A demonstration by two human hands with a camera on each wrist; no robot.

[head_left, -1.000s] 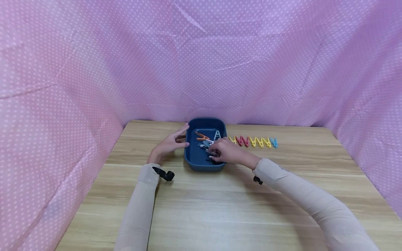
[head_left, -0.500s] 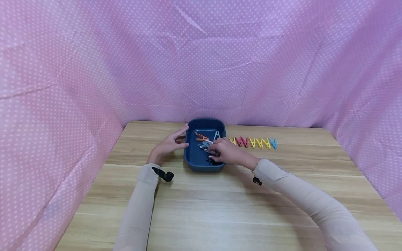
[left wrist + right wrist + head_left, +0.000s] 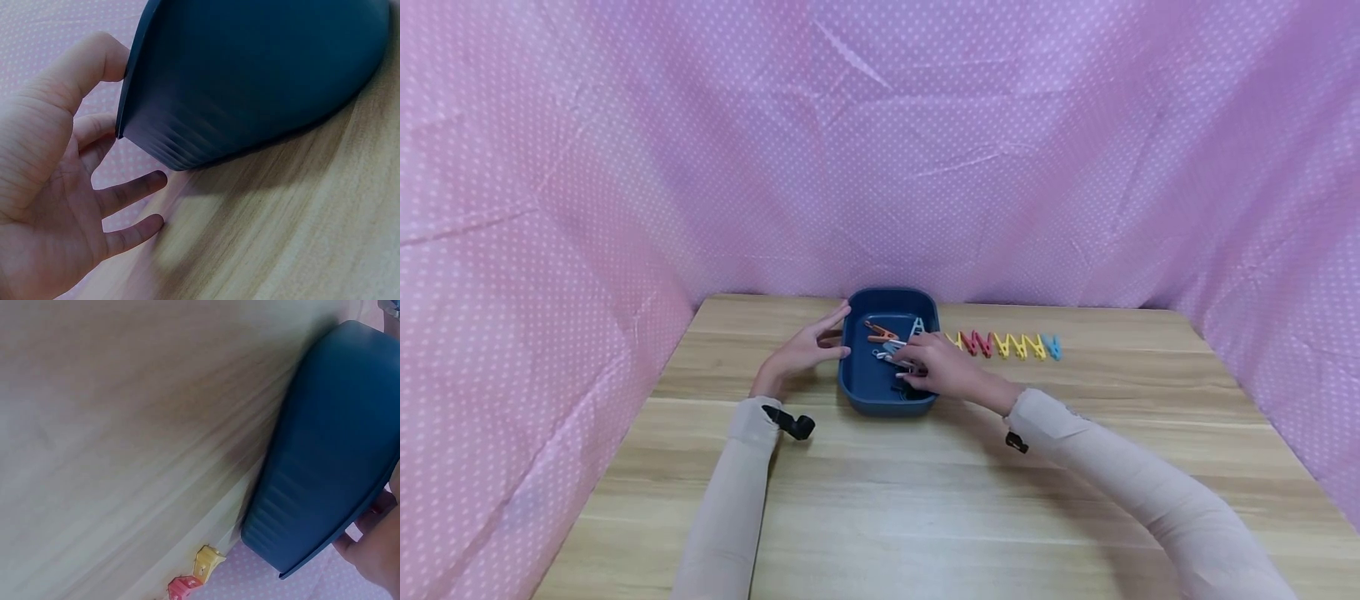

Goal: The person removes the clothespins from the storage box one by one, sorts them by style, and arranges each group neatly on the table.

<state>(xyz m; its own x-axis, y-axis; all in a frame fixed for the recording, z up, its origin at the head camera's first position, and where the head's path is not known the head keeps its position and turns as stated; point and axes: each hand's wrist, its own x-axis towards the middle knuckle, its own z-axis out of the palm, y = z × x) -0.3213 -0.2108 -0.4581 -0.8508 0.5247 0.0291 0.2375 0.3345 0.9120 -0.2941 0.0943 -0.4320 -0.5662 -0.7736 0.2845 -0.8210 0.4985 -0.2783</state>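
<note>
A dark blue plastic bin [image 3: 880, 408] stands at the far middle of the table. My left hand [image 3: 808, 346] is at its left side, fingers extended; in the left wrist view the thumb [image 3: 103, 56] touches the rim. My right hand [image 3: 943, 367] reaches over the right rim into the bin, fingers curled down around a pale clothespin [image 3: 897, 362], partly hidden by them. Near those fingers lie an orange clothespin [image 3: 882, 332], a light blue clothespin [image 3: 917, 326] and other grey, white and dark pieces. The bin wall hides the right fingertips in the right wrist view.
Right of the bin, several clothespins stand in a row: red ones [image 3: 976, 342], yellow ones [image 3: 1020, 346] and a blue one [image 3: 1052, 347] at the end. The wooden table [image 3: 880, 508] backs onto a pink dotted curtain [image 3: 880, 167].
The right thumb and fingers have spread slightly apart inside the bin and shifted a little among the clothespins. My left hand stays at the bin's side. The whole view tilts slightly.
</note>
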